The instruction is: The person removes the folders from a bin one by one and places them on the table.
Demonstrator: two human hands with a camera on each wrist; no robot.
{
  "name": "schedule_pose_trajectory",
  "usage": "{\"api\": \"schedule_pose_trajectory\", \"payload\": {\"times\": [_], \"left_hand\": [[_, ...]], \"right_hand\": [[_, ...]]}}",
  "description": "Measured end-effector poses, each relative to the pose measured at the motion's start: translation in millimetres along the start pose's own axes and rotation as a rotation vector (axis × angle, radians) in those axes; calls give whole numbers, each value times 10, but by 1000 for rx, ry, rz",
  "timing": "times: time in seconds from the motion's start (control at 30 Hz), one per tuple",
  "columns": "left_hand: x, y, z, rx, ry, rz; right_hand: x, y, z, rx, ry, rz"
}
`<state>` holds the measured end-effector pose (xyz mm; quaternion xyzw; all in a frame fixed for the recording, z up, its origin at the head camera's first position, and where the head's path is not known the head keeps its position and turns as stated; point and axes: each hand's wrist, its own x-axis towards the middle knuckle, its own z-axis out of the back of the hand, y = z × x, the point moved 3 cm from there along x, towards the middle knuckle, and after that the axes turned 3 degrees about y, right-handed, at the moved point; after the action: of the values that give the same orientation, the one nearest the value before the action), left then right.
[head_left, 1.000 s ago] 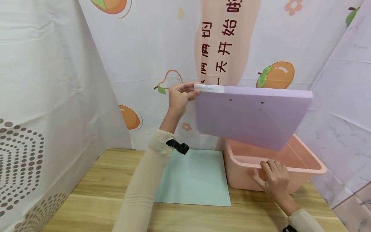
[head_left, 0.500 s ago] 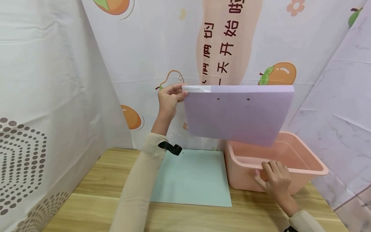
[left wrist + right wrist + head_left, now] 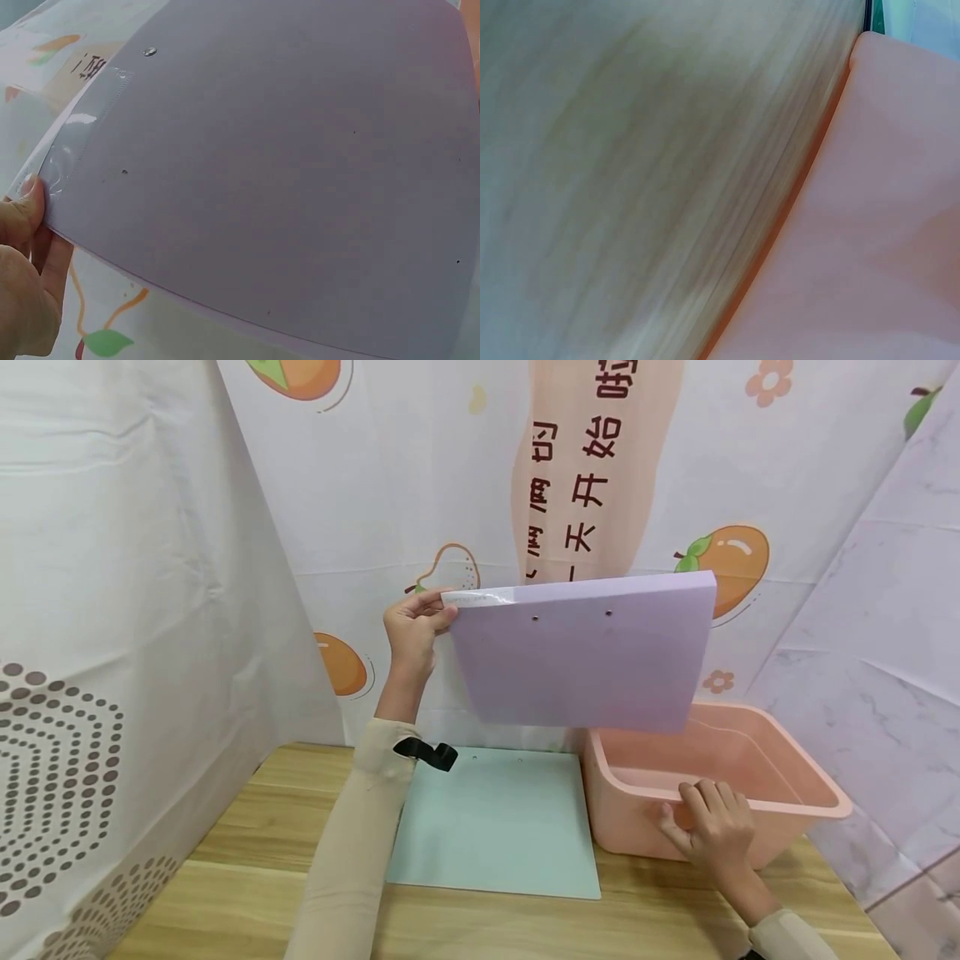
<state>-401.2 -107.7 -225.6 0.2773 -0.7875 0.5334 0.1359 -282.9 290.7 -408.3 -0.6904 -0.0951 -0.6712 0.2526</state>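
Observation:
My left hand point(image 3: 411, 631) pinches a purple file folder point(image 3: 581, 664) at the left end of its spine, thumb in front and fingers behind. The folder hangs in the air with its spine up, slanting higher toward the right, and its lower right corner overlaps the back of the pink bin point(image 3: 633, 822). In the left wrist view, the thumb point(image 3: 31, 202) presses by the clear label pocket point(image 3: 84, 124). My right hand point(image 3: 716, 827) grips the bin's front rim, fingers over the edge and thumb outside. The right wrist view shows the bin's wall point(image 3: 885, 187) but no hand.
A mint-green folder point(image 3: 502, 827) lies flat on the wooden table point(image 3: 247, 860), just left of the bin. A printed fruit-pattern curtain point(image 3: 390, 468) hangs behind, a dotted white sheet point(image 3: 135, 568) on the left and a marble-patterned sheet point(image 3: 885, 627) on the right.
My left hand has carried the purple folder leftward, partly away from over the bin, and its right end has tipped up. The right hand keeps its grip on the bin's rim.

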Motion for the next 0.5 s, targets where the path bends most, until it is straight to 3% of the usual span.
{"api": "schedule_pose_trajectory", "payload": {"times": [0.5], "left_hand": [[-57, 2, 365, -27, -106, -7]], "right_hand": [[-12, 12, 1, 2, -4, -7]]}}
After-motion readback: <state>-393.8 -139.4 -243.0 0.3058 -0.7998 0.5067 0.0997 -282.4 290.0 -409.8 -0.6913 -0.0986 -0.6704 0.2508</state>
